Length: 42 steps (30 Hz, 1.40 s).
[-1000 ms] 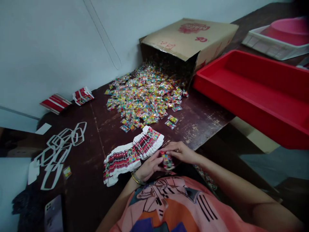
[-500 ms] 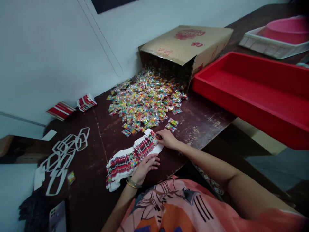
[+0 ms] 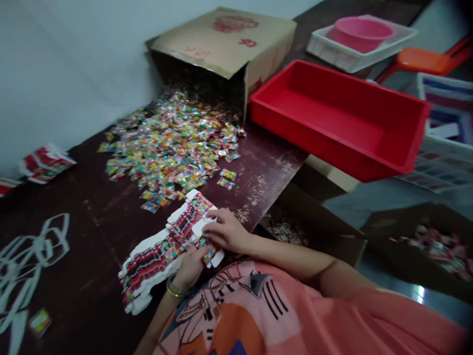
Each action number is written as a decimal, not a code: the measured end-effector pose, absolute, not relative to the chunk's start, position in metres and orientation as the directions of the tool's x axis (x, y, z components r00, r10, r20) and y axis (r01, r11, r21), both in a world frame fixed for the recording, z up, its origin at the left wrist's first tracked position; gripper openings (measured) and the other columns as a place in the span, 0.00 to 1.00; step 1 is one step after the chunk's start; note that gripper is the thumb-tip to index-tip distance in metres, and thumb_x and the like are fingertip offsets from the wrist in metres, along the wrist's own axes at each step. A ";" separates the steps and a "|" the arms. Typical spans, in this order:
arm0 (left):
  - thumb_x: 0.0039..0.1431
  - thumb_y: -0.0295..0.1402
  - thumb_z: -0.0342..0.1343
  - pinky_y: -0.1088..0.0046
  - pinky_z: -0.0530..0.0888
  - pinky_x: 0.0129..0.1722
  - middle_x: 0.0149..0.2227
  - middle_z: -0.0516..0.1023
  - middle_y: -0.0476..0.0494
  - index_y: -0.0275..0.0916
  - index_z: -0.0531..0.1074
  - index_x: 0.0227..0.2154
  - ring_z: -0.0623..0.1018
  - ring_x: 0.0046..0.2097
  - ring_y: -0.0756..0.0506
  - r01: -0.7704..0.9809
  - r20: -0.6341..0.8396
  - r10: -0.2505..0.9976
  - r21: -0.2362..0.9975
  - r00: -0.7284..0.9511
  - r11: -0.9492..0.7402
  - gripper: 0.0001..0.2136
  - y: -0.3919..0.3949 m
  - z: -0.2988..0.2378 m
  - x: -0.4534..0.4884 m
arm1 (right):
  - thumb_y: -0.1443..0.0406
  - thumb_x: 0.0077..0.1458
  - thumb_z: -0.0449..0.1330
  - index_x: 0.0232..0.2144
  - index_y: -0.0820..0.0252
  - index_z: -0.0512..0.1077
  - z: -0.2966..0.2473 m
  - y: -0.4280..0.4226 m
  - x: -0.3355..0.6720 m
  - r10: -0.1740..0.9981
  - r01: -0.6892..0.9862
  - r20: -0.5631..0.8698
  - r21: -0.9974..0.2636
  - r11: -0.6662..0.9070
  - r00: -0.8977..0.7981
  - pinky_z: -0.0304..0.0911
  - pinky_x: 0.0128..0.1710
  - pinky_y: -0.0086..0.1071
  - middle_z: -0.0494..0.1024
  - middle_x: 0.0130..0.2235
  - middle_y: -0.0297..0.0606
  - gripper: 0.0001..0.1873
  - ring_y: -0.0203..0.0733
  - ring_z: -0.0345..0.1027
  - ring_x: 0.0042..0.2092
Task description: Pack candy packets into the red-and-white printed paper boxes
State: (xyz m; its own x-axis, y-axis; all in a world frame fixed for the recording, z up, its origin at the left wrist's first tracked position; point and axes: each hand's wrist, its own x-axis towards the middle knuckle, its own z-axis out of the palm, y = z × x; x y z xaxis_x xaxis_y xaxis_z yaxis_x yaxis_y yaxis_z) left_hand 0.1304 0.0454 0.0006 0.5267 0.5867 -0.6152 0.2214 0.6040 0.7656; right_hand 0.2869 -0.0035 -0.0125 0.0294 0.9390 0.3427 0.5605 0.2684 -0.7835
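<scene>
Between my hands is a small printed carton [image 3: 212, 255], red and green with white flaps, lifted in front of my shirt. My left hand [image 3: 191, 267] is closed on its lower left side, thumb across the printed face. My right hand [image 3: 231, 230] has its fingers on the carton's upper end, by a white flap. Just left of them lies a fanned row of flat, unfolded cartons [image 3: 159, 250] on the dark table [image 3: 96, 236]. Beyond the row spreads a heap of small clear candy packets [image 3: 177, 143], with two packets [image 3: 226, 179] lying apart at its right.
A tipped cardboard box [image 3: 221, 42] opens toward the heap. To its right sits a deep red tray [image 3: 332, 143] jutting over the table edge. White strap loops [image 3: 40, 246] and carton bundles [image 3: 46, 162] lie left. Filled boxes [image 3: 414, 246] stand below at right.
My right hand has taken a carton from the row's right end and brought it toward me. My left hand has closed on it too. The view has swung right.
</scene>
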 end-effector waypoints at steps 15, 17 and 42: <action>0.38 0.40 0.65 0.73 0.69 0.26 0.17 0.69 0.52 0.38 0.68 0.20 0.71 0.25 0.46 0.619 -0.477 0.767 0.774 0.430 0.134 0.13 0.057 0.001 0.140 | 0.67 0.58 0.58 0.37 0.62 0.71 0.000 0.001 0.322 0.968 0.250 0.125 -0.952 0.179 -0.217 0.59 0.38 0.24 0.73 0.33 0.32 0.04 0.33 0.66 0.35; 0.42 0.40 0.64 0.74 0.70 0.29 0.22 0.72 0.50 0.37 0.70 0.25 0.72 0.28 0.47 0.555 -0.386 0.821 0.825 0.421 0.103 0.13 0.051 -0.007 0.145 | 0.68 0.57 0.59 0.43 0.60 0.66 -0.002 -0.003 0.316 0.997 0.230 0.073 -0.971 0.072 -0.008 0.58 0.33 0.24 0.71 0.28 0.28 0.10 0.32 0.64 0.30; 0.49 0.29 0.58 0.62 0.66 0.53 0.51 0.74 0.38 0.38 0.66 0.54 0.73 0.52 0.40 -0.142 -0.568 0.517 0.575 0.641 0.806 0.26 0.012 -0.005 0.116 | 0.56 0.55 0.60 0.34 0.62 0.79 -0.004 -0.010 0.296 0.931 0.069 -0.213 -0.977 -0.201 -0.295 0.62 0.28 0.27 0.73 0.32 0.36 0.15 0.34 0.65 0.30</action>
State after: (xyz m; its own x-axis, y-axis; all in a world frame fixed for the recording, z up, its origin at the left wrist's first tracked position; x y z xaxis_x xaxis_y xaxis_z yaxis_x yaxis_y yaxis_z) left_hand 0.1158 0.0117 -0.0045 0.6406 0.5171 -0.5677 -0.1416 0.8061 0.5745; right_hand 0.2965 -0.0105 -0.0045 -0.2954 0.9314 -0.2127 0.0690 -0.2012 -0.9771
